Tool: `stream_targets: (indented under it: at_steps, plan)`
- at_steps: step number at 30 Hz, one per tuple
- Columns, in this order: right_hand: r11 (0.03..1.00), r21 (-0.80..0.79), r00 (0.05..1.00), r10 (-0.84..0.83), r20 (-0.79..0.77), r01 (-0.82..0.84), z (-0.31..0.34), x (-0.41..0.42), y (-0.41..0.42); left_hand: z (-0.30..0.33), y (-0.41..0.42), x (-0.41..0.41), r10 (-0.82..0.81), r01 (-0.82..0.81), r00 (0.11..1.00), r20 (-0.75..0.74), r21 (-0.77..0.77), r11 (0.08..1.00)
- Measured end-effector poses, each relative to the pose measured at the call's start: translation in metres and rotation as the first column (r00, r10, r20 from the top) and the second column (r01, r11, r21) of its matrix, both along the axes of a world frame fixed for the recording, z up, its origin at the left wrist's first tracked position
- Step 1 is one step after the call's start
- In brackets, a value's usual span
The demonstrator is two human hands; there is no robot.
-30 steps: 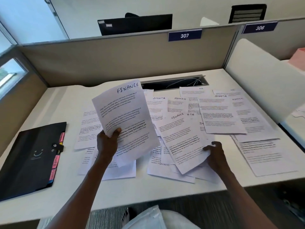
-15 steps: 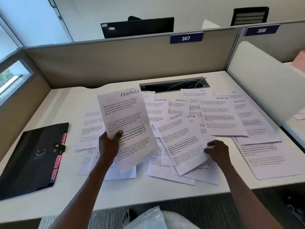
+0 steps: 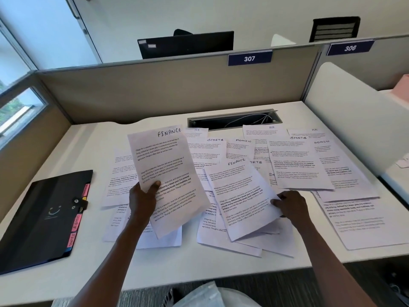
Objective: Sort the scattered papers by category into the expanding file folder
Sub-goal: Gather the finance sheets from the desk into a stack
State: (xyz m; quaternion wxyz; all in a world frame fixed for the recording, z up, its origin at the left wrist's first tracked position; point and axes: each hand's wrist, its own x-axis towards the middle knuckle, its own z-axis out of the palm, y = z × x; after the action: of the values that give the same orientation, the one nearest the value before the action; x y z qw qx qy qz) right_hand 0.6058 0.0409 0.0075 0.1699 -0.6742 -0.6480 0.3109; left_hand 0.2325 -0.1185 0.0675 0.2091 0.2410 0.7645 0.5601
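My left hand [image 3: 142, 199] grips a sheet headed FINANCE [image 3: 168, 171], held tilted above the desk. My right hand [image 3: 290, 206] pinches the right edge of a second FINANCE sheet [image 3: 241, 196] that lies on top of the pile. Several more sheets headed SPORTS [image 3: 207, 149], ADMIN [image 3: 241, 147] and HR [image 3: 263, 131] are spread over the middle and right of the white desk [image 3: 66, 273]. The black expanding file folder [image 3: 39, 220] lies closed at the left, with pink and yellow tabs along its right edge.
A cable slot [image 3: 234, 119] is cut into the desk behind the papers. Beige partitions close off the back and left; a white divider [image 3: 345, 120] stands at the right. The desk's front edge runs just before my arms.
My left hand has lowered the FINANCE sheet slightly. My right hand has taken hold of the edge of the second FINANCE sheet. The camera has tipped up a little.
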Motion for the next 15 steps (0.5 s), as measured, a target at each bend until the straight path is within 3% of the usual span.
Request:
stream_targets:
  at_steps: [3, 7, 11, 15]
  plan:
    - [0.998, -0.05, 0.999, 0.021, -0.051, -0.023, 0.005, 0.001, 0.0, -0.001, 0.002, 0.0, -0.001, 0.0, 1.0, 0.018, 0.004, 1.0]
    - [0.998, 0.053, 0.988, -0.01, -0.157, 0.018, 0.02, -0.005, -0.003, -0.002, 0.003, 0.0, 0.005, -0.005, 1.0, 0.012, 0.008, 1.0]
    - [0.993, 0.03, 0.88, -0.088, -0.466, 0.116, 0.042, -0.013, -0.001, 0.001, 0.003, -0.002, 0.029, -0.029, 0.999, 0.028, 0.01, 1.0]
    - [0.988, 0.055, 0.757, -0.073, -0.649, 0.143, 0.075, -0.025, -0.004, 0.004, -0.001, -0.005, 0.04, -0.042, 0.997, 0.064, 0.029, 0.999]
